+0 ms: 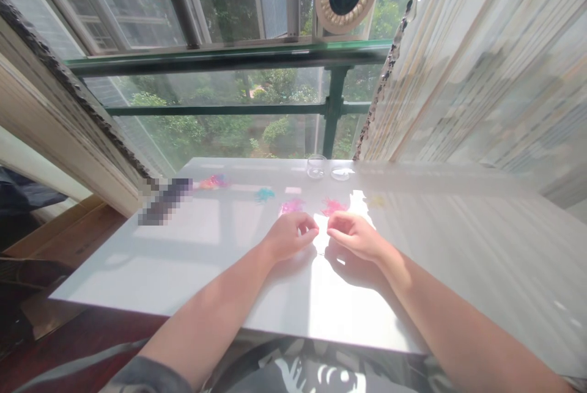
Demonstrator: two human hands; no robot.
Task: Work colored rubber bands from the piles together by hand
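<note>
Over the middle of the white table, my left hand (290, 235) has its thumb and forefinger pressed together in a pinch. My right hand (355, 234) faces it across a small gap, its fingers pinched too. Whatever the two hands hold, if anything, is too small and washed out by sunlight to make out. Just beyond my left hand lies a pink-purple pile of small pieces (292, 205). A red-pink pile (334, 206) is beyond my right hand. Farther off to the left is a teal pile (265, 195).
The white table (183, 271) stands against a window with a green railing (229, 58). Near its back edge are a clear glass cup (316, 167) and a shallow clear dish (340, 173). A multicoloured pile (213, 181) lies left, a faint yellow one (378, 200) right. Curtains (468, 69) hang beside.
</note>
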